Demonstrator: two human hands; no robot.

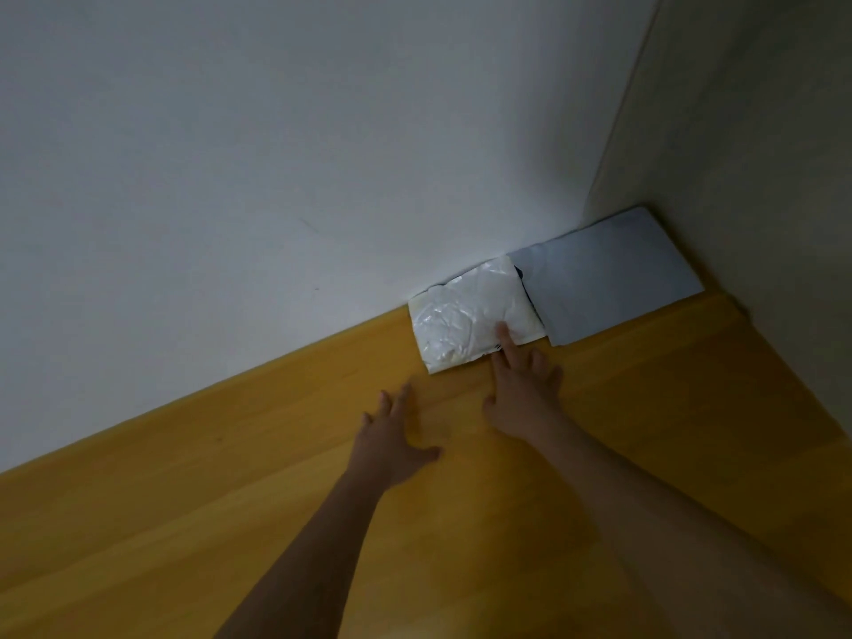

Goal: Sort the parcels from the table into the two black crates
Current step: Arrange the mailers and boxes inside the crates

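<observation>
Two parcels lie at the far edge of a wooden table [645,431] with a warm yellow-brown plank surface, both pushed up against a plain white wall [276,154]. The nearer one is a crinkled, shiny white plastic mailer bag [470,315], roughly rectangular and lying flat, its surface creased and catching the light. Just to the right of it, tucked into the corner where the white wall meets a duller grey-beige side wall [760,154], lies a flat, smooth grey-blue rectangular parcel [608,279]; the white bag's right edge overlaps or touches its left edge, and a thin dark strip shows between them at the top. Both bare forearms reach forward from the bottom of the view. The right hand [521,389] is stretched out with its fingers straight and spread, and its index fingertip rests on the near right corner of the white mailer bag; the rest of the hand lies over bare wood just in front of the bag, holding nothing. The left hand [392,435] is a little behind and to the left, palm down over the table with fingers loosely extended and the thumb spread out to the right; it grips nothing and is near the white bag without touching it. The lighting is dim and the hands look slightly blurred.
</observation>
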